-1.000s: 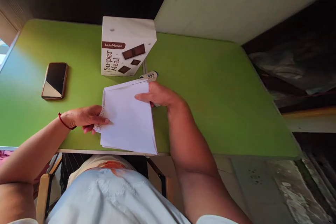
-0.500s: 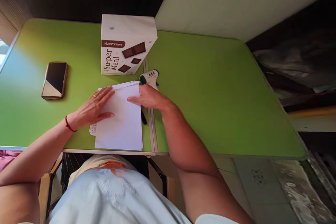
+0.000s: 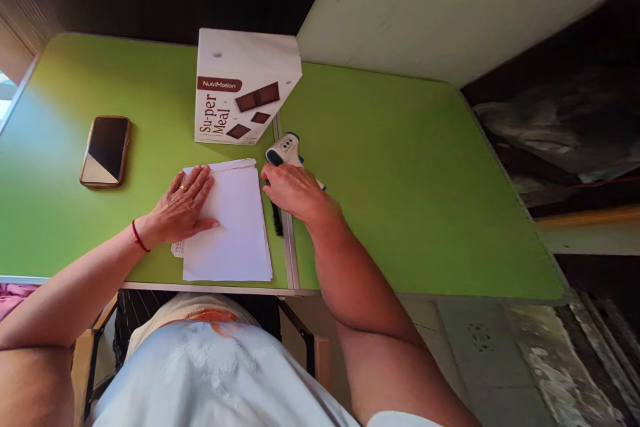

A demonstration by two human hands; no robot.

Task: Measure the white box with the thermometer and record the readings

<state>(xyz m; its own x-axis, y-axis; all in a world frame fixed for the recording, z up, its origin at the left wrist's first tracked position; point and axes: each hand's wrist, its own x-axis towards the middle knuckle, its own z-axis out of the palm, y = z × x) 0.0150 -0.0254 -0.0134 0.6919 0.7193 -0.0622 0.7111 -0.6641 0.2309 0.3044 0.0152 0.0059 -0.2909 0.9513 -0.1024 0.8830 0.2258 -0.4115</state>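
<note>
A stack of white paper sheets [image 3: 235,240] lies on the green table in front of me, its top edge slightly curled. My left hand [image 3: 183,210] rests flat on the left side of the sheets, fingers stretched out, with a ring and a red wrist string. Beside the right edge of the paper lies a dark pen [image 3: 277,220]. My right hand [image 3: 295,192] has its fingers curled around the pen's upper end. Just behind that hand is a white and blue infrared thermometer [image 3: 285,149], its handle partly hidden. A printed card [image 3: 177,248] pokes out from under the paper's left edge.
A white NutriMotion box [image 3: 245,93] stands behind the paper. On the left lies a smartphone [image 3: 105,151]. A metal seam [image 3: 291,257] runs across the green table [image 3: 425,193], near my right hand. A dark panel and a pale wall border the far side.
My right hand has left the paper's right edge and moved slightly right and down to the pen, its fingers now curled. My left hand stays on the sheets, which have settled flatter.
</note>
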